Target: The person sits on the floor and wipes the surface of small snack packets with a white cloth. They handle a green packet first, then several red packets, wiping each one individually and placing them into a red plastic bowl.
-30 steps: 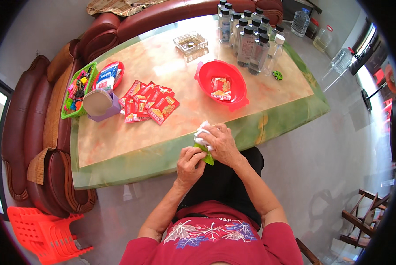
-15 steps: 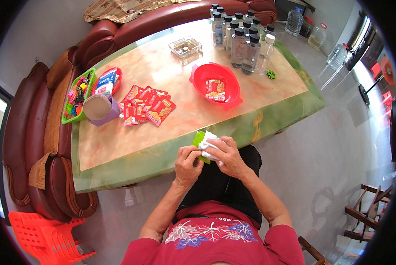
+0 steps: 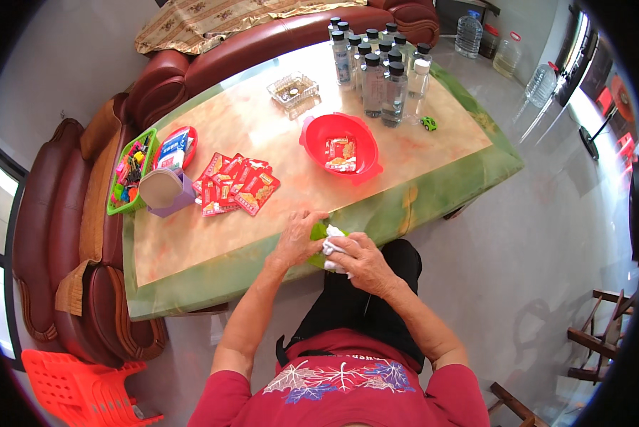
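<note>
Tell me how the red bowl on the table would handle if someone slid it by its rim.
The red bowl looks like thin plastic, so probably light and easy to slide on the glossy table. Its wide, low shape makes tipping unlikely. The red packet lying loose inside would probably shift about.

Home living room: leather sofa (image 3: 191,78), marble coffee table (image 3: 212,235).
</note>
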`<state>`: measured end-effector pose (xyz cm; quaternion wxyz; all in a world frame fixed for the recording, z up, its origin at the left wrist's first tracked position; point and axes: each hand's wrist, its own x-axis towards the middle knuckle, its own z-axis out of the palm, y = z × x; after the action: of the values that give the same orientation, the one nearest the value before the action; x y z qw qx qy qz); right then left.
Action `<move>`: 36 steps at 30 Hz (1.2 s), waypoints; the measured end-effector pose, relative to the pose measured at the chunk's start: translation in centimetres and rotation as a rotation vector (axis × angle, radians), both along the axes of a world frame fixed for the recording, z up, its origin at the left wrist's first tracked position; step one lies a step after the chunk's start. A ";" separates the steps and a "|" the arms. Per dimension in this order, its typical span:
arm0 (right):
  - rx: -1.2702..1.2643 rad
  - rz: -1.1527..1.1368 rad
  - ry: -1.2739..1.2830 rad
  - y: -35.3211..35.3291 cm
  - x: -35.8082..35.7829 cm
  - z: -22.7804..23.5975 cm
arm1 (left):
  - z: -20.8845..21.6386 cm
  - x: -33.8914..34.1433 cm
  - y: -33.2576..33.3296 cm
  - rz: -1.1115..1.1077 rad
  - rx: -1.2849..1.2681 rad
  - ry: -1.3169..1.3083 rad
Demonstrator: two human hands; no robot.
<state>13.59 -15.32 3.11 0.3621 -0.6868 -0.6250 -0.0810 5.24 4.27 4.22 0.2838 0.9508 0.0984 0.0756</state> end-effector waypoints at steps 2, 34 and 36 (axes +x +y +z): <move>-0.023 -0.069 0.019 -0.9 0.9 -0.5 | 0.4 0.5 0.4 -0.005 -0.031 0.050; -0.161 -0.066 -0.148 1.1 0.2 0.4 | -3.0 -1.3 -2.0 0.559 -1.663 -0.482; -0.233 0.070 -0.075 -0.2 0.4 0.8 | -2.8 -1.3 -2.1 0.547 -1.672 -0.489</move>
<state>13.98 -15.49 3.92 0.2589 -0.6985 -0.6668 -0.0208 3.96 2.19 1.46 0.8654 0.3363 0.2803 0.2437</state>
